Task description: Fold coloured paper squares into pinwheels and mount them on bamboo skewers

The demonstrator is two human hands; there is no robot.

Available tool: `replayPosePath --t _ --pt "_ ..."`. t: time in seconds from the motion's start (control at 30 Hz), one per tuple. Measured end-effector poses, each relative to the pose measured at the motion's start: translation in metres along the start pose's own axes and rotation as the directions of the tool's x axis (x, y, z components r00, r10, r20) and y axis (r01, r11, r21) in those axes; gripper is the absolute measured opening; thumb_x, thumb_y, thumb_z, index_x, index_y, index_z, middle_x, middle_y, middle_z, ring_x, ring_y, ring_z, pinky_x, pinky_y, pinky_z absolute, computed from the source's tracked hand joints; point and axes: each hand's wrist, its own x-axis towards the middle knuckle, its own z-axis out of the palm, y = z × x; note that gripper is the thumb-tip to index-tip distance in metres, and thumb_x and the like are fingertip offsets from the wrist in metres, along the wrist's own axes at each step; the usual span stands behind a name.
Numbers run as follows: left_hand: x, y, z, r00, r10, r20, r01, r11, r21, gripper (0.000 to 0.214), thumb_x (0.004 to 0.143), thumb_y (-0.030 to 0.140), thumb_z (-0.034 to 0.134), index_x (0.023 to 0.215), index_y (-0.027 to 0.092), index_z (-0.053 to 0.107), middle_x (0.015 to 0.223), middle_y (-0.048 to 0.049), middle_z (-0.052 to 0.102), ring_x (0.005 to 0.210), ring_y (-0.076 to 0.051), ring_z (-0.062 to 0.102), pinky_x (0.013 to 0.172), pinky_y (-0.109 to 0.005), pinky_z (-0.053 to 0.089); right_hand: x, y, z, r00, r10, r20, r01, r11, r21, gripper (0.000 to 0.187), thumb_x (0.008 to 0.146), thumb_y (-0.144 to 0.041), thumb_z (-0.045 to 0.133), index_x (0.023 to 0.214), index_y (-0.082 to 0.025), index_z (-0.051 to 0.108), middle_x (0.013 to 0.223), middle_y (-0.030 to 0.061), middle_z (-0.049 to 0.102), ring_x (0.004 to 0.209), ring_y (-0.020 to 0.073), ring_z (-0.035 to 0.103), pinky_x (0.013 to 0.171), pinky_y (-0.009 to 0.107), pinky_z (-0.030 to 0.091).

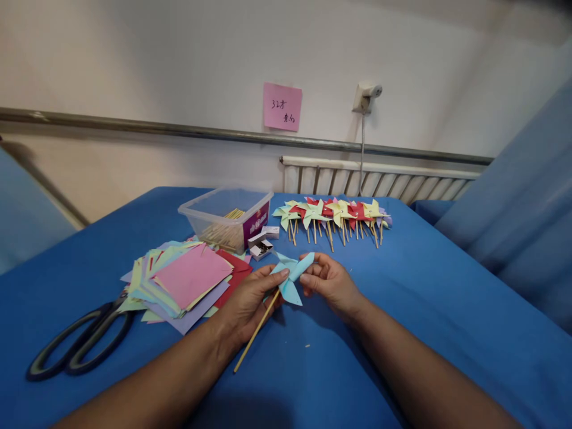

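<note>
Starting with containers: I see a clear plastic tub (199, 221) at the back left of the table, wooden sticks (226, 233) lying inside it and a purple label on its front wall. Just beside it sits a small open white box (260, 246) — contents too small for me to tell. The table (424, 310) is covered in blue cloth. On it lie a fanned stack of coloured paper squares (185, 279), pink on top, black-handled scissors (80, 342) touching the stack's left edge, and a row of finished pinwheels (333, 214) along the far edge. Behind are a pale wall with a pink note (282, 106), a metal rail, a radiator (375, 179) and a wall socket (366, 95). Hands are near the table's middle, forearms coming in from the bottom. The left hand (248, 301) has its fingers curled around a skewer (254, 333) that slants down toward me, thumb up against the light-blue pinwheel (291, 279) at its top. The right hand (328, 280) has fingertips narrowed to a pinch on the pinwheel's right blade — the pinwheel sits between both hands, just above the cloth, in front of the white box.
</note>
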Motion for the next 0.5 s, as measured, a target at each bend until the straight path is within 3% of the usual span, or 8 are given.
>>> replayPosePath --t 0.13,0.5 --pt "-0.0024 -0.0015 0.0032 0.997 0.052 -0.053 -0.048 0.997 0.065 0.021 0.071 0.021 0.074 0.086 0.014 0.062 0.070 -0.0028 0.065 0.061 -0.014 0.063 0.062 -0.026 0.051 -0.0008 0.0011 0.0023 1.000 0.017 0.014 -0.017 0.999 -0.038 0.029 0.064 -0.035 0.079 0.078 -0.016 0.062 0.060 -0.0037 0.060 0.049 0.0076 0.051 0.051 0.023 0.042" --pt "-0.0030 -0.0026 0.0034 0.988 0.082 -0.131 -0.072 0.994 0.085 0.023 0.067 0.021 0.077 0.083 0.013 0.063 0.069 -0.0042 0.067 0.062 -0.018 0.064 0.065 -0.031 0.052 -0.0001 0.0078 -0.0020 0.998 0.008 -0.066 -0.016 0.993 -0.118 0.033 0.069 -0.043 0.074 0.066 -0.015 0.056 0.054 -0.0037 0.058 0.047 0.0067 0.047 0.050 0.021 0.035"
